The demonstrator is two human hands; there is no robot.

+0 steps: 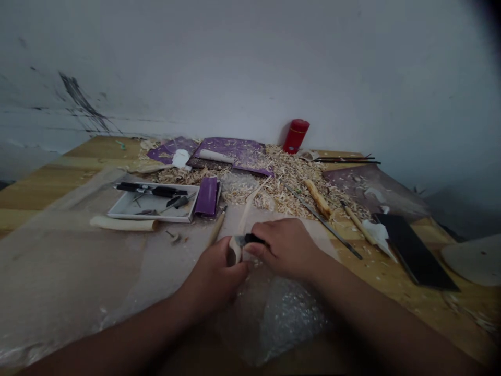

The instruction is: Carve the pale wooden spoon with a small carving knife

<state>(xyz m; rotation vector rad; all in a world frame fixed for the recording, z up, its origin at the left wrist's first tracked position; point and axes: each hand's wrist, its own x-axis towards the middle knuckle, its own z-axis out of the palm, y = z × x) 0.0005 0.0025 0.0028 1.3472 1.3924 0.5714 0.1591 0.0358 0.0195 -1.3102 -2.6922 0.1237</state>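
Observation:
My left hand (215,277) grips a pale carved wooden piece (235,250), which looks like a spoon with a long thin handle running up and away toward the shavings. My right hand (284,248) closes around a black-handled carving knife (248,240), whose blade sits against the wood between my hands. The blade edge is mostly hidden by my fingers. Both hands are close together over crinkled bubble wrap (287,318).
Wood shavings (289,180) lie heaped on the wooden table (391,271) under a wall. A white tray (151,206) holds dark-handled tools and a purple block. Wood-handled chisels (319,201), a black flat board (415,250) and a red cylinder (295,136) stand around. Clear plastic sheeting (70,261) covers the left.

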